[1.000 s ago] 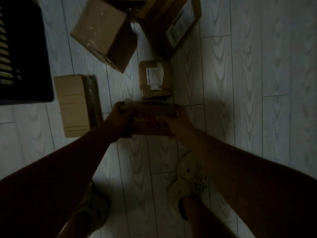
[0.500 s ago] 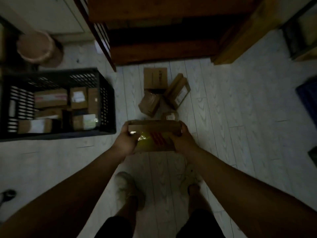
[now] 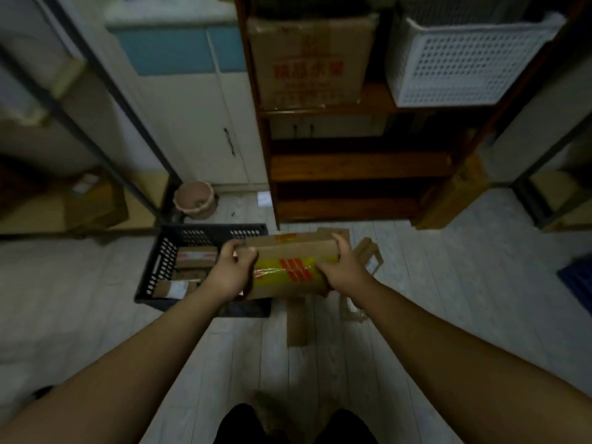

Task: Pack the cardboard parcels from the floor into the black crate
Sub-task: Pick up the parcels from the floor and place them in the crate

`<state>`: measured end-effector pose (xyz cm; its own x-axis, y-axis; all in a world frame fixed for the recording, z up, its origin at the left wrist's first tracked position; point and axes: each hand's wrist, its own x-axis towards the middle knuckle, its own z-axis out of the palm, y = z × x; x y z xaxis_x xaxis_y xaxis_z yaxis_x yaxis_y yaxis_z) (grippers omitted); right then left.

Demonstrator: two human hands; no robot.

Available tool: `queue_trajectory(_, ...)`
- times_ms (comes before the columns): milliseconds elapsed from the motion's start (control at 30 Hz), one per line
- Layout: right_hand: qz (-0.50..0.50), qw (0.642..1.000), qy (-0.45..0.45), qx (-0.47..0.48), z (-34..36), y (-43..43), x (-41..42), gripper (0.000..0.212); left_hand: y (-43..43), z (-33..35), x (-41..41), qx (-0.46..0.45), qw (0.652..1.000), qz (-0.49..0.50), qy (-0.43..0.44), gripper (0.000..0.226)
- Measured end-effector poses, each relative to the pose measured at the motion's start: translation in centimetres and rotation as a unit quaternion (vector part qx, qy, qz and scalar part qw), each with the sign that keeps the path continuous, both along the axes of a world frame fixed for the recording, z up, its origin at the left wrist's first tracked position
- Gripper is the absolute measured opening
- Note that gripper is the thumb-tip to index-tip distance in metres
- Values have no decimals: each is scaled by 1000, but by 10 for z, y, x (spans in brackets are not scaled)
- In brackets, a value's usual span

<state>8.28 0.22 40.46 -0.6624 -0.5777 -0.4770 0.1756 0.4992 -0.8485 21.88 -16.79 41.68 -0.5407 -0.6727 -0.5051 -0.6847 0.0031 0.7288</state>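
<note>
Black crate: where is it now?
The black crate stands on the floor, left of centre in the head view, near the pink pot, partly hidden by the left hand and the parcel.

Right half of black crate (image 3: 198,230) behind parcel (image 3: 301,251)

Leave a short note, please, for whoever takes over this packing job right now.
Left hand and right hand each grip an end of the yellow-taped parcel, held in the air at the right side of the black crate.
Done: several parcels lie in the crate.
Left: set this one in, then fetch the floor parcels to the right of the crate.
</note>
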Motion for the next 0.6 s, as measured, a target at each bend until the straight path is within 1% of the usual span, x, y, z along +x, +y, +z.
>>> queue_trajectory(67, 16, 1000, 15, -18, 21, -16, 3, 59, -11, 22, 10, -17, 999, 24, 17, 30)
queue_trajectory(133, 23, 999, 43, -13, 41, -33, 8, 52, -27, 42, 19, -2, 997, 61, 54, 21)
queue_trajectory(167, 24, 998, 56, -8, 50, -42, 10, 50, -36, 51, 23, 4, 995, 74, 72, 24)
queue_trajectory(267, 36, 996, 84, 4, 69, -75, 24, 52, -68, 72, 42, 17, 991, 84, 106, 51)
queue_trajectory(367, 45, 996, 82, -9, 76, -118, 45, 63, -107, 81, 67, 37, 991, 68, 109, 52)
queue_trajectory(467, 68, 993, 93, -31, 71, -162, 76, 88, -153, 82, 99, 30, 993, 54, 97, 50)
queue_trajectory(500, 79, 992, 91, -34, 67, -175, 85, 93, -167, 80, 109, 28, 995, 48, 88, 50)
queue_trajectory(600, 92, 992, 74, -45, 52, -203, 110, 95, -200, 75, 130, 15, 998, 20, 64, 52)
